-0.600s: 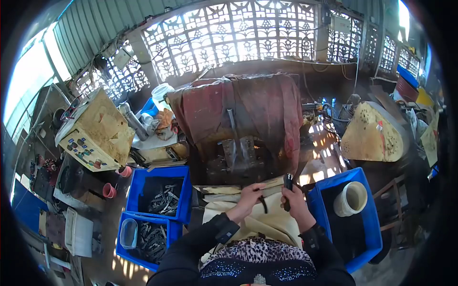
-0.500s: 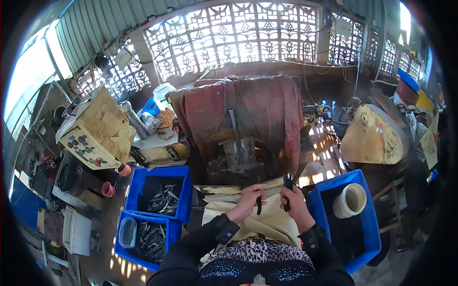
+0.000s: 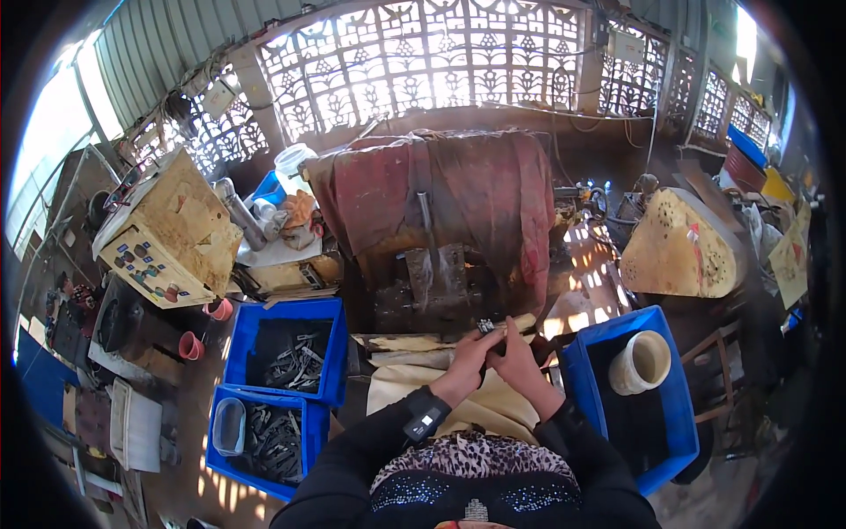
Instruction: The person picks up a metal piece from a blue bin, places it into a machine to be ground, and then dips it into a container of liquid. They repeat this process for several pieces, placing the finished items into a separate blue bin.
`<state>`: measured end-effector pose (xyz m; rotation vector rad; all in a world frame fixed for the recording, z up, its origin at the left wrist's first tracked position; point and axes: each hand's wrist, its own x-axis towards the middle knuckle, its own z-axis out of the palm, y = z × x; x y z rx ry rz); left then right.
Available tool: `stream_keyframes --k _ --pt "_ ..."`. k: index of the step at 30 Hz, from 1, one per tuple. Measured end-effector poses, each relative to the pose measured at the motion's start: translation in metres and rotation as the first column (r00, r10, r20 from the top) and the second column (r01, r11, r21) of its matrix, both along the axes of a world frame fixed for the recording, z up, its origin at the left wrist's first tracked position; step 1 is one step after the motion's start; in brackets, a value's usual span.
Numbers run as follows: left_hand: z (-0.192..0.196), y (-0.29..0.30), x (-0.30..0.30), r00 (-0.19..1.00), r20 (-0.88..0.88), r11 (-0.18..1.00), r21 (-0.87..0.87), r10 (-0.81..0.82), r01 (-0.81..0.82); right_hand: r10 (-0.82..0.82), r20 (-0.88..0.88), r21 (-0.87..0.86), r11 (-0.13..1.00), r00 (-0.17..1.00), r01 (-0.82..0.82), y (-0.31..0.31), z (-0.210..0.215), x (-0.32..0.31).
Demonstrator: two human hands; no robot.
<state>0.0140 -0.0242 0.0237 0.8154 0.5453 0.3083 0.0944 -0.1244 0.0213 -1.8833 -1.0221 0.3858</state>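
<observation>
My hands meet above the cream cloth [image 3: 397, 389] over my lap. My left hand [image 3: 462, 368] is closed around a small dark tool with a shiny metal head [image 3: 486, 326], which sticks up past the fingers. Against it presses my right hand [image 3: 518, 361], fingers bent and closed; whatever lies in them is hidden. Most of the tool is covered by the hands, so its exact kind does not show.
On my left, two blue crates [image 3: 345, 357] hold several dark metal parts [image 3: 298, 365]; a clear tub [image 3: 230, 427] sits in the nearer one. A blue crate [image 3: 684, 397] on my right holds a whitish bucket [image 3: 638, 363]. Ahead stands a machine under a red cloth [image 3: 485, 189].
My hands were apart, the left with a dark curved piece and the right with a black tool. They have come together, the right moving left. The view has shifted slightly.
</observation>
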Motion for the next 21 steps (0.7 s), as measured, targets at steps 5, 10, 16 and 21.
stream_keyframes --k 5,10,16,21 --pt "-0.004 0.003 0.004 0.995 -0.012 0.995 -0.017 0.101 -0.102 -0.039 -0.304 -0.123 0.992 0.952 0.001 -0.008 0.027 -0.004" --pt "-0.005 0.012 0.013 0.992 0.063 0.988 0.097 0.113 -0.119 0.007 -0.259 -0.005 1.0 0.966 -0.009 -0.017 0.027 0.001" --pt "-0.003 -0.006 0.033 0.991 -0.125 0.995 0.072 -0.054 0.064 -0.122 0.093 0.048 0.992 0.988 0.118 -0.045 -0.017 0.01" --pt "-0.014 -0.007 0.035 0.943 -0.193 0.955 0.071 -0.269 0.287 -0.173 0.126 -0.198 0.96 0.977 0.196 -0.077 -0.008 0.022"
